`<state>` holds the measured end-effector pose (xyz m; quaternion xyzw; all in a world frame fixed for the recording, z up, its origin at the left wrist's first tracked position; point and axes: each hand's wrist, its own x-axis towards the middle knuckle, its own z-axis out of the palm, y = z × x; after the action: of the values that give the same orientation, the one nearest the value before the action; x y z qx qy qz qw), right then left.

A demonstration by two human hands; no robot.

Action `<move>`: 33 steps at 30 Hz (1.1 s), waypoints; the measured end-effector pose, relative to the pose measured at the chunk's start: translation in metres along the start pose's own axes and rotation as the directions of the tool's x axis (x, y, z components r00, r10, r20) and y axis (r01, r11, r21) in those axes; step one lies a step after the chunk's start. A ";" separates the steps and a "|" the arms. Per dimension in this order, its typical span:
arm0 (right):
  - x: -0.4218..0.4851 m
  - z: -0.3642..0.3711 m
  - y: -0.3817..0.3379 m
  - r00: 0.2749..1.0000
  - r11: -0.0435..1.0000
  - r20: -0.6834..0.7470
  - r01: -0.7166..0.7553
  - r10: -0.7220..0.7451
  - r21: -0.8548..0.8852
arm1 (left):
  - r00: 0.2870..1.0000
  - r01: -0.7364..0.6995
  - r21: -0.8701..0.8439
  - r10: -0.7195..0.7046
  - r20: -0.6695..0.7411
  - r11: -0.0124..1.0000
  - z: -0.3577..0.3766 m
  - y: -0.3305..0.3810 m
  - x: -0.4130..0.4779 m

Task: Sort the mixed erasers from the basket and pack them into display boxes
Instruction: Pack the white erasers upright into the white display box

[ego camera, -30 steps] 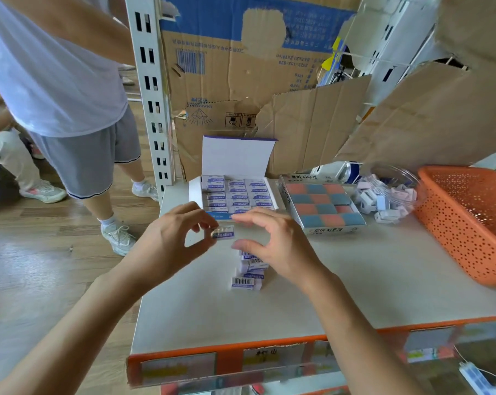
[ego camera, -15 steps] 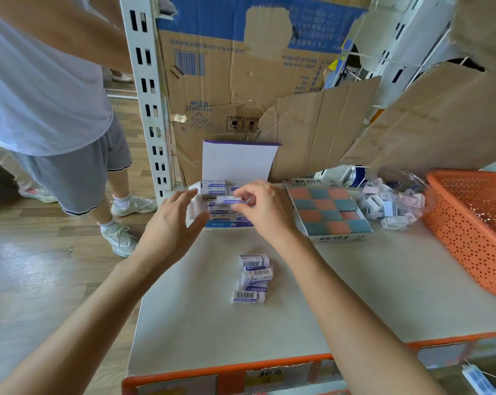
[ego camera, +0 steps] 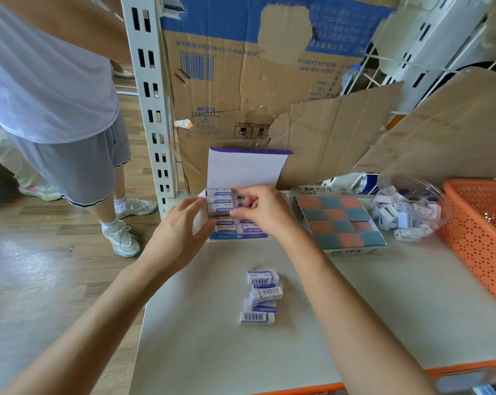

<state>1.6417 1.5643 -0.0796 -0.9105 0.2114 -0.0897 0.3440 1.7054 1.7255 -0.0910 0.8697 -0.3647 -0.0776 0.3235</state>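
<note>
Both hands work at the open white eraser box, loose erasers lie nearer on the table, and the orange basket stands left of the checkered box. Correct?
Not quite. In the head view the orange basket stands right of the checkered box, not left of it. The rest holds.

Wooden floor [ego camera: 41, 280], torn cardboard [ego camera: 241, 95] backdrop

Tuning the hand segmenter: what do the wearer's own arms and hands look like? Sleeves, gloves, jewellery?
Two bare human hands, left hand and right hand: no gloves, rings, watch or bands visible. Both forearms bare down to the frame edge; no sleeve shows. No cables or markings.
</note>
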 end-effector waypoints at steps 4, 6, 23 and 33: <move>0.000 0.000 -0.004 1.000 0.998 0.028 -0.002 0.003 -0.058 | 1.000 0.000 0.021 -0.001 0.004 1.000 0.003 -0.003 0.002; -0.001 -0.001 -0.004 0.999 0.997 0.036 0.013 -0.010 -0.081 | 1.000 -0.007 0.041 0.006 0.012 0.999 0.004 -0.005 0.003; -0.022 -0.011 0.001 0.993 0.994 -0.084 0.078 -0.084 -0.071 | 0.958 -0.187 0.134 0.211 -0.194 0.973 -0.007 0.004 -0.008; -0.078 -0.029 0.025 0.982 0.971 -0.084 0.149 -0.167 -0.186 | 0.869 -0.404 -0.071 0.407 0.280 0.912 0.011 0.035 -0.038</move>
<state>1.5547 1.5657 -0.0758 -0.9461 0.1620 -0.1425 0.2417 1.6536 1.7283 -0.0818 0.7513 -0.5818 -0.1359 0.2801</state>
